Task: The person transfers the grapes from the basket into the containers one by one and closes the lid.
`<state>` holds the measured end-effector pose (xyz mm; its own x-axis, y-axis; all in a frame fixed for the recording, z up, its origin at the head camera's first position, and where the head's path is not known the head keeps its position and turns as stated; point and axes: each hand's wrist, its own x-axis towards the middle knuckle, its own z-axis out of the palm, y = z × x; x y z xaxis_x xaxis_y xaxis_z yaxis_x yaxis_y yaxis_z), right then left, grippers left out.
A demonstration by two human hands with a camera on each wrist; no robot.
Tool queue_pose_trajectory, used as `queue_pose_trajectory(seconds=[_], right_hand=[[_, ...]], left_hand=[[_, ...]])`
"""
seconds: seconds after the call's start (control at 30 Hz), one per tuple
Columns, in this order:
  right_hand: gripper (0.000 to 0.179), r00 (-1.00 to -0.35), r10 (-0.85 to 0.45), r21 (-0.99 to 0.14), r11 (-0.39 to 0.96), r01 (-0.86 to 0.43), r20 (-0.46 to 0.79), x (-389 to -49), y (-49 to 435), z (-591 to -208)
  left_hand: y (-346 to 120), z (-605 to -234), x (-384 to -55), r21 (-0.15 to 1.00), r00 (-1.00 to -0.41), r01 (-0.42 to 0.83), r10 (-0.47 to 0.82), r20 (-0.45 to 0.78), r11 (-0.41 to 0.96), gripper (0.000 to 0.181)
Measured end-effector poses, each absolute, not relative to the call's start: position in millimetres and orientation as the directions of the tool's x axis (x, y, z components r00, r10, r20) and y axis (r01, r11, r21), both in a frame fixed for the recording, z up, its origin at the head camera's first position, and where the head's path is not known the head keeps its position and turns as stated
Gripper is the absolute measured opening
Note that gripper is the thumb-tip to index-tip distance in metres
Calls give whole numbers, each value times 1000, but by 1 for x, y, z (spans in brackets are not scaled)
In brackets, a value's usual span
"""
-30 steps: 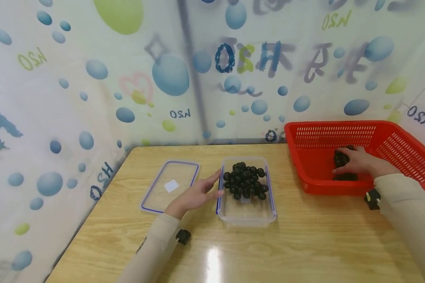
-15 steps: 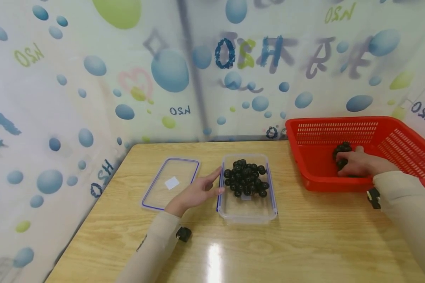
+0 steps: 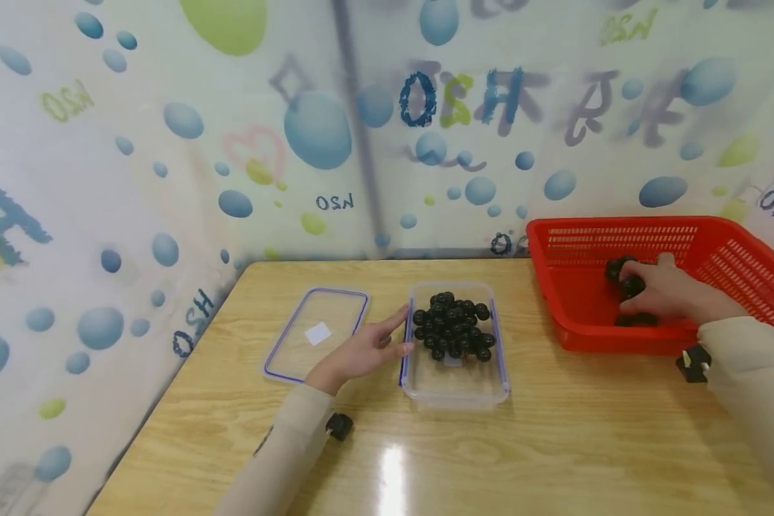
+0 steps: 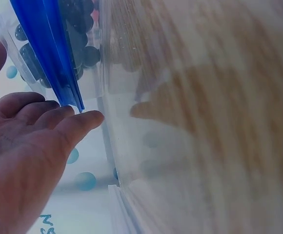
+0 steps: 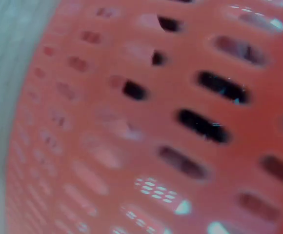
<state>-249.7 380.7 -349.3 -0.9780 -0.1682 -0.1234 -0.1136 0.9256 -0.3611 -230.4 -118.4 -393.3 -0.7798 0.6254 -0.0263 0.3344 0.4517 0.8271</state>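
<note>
A bunch of black grapes lies in the clear plastic container at the middle of the table. My left hand is against the container's left side, thumb and fingers extended; the left wrist view shows the fingers beside its blue clip. Inside the red basket, on the right, my right hand has fingers and thumb curled round more black grapes. That hand partly covers them. In the right wrist view the slotted basket wall hides the hand, and dark grapes show through some slots.
A clear lid with a blue seal and a white label lies flat left of the container. The wooden table meets a patterned wall covering behind. The basket's raised rim stands between the right hand and the container.
My right hand has shifted and regripped among the grapes in the basket, its fingers now round some of them. The left hand stays at the container's side. The head view has shifted slightly.
</note>
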Motion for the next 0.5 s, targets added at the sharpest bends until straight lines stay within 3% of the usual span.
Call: queue_pose_trajectory(seconds=[0.3,0.5], right_hand=[[44,-970,-212,-412,878,-243,121,-241,338,-314],[42,-926,-352,-369,849,-378,140,-216,276,-285]], left_hand=[[-121,-395,-230,834,-785,309,618,-49,458,74],[-120,-394,-231,841,-786,295,615,-57,455,74]])
